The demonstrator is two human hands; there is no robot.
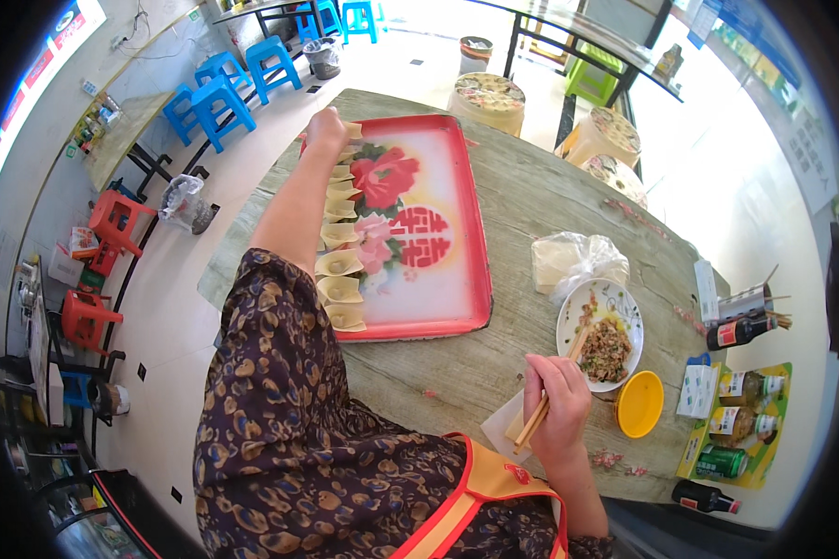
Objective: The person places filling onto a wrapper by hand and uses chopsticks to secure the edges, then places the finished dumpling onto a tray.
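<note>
My left hand (326, 131) reaches to the far left corner of a red-rimmed enamel tray (454, 230) with painted flowers. Its fingertips are hidden, so whether it holds anything is unclear. Along the tray's left side runs a row of folded wonton-like dumplings (340, 263). My right hand (559, 398) grips a pair of wooden chopsticks (531, 423), their other ends over a white plate (633, 300) of minced filling (607, 349). Below that hand a pale sheet (498, 423) lies on the table, partly covered by a wrapper-like piece (514, 430).
A yellow bowl (640, 404) stands by the plate. Beyond it is a plastic bag (594, 262) beside a wrapper stack (554, 258). Bottles (741, 332) and a chopstick holder (744, 304) line the wooden table's (517, 202) right edge. Blue stools (222, 108) stand at left.
</note>
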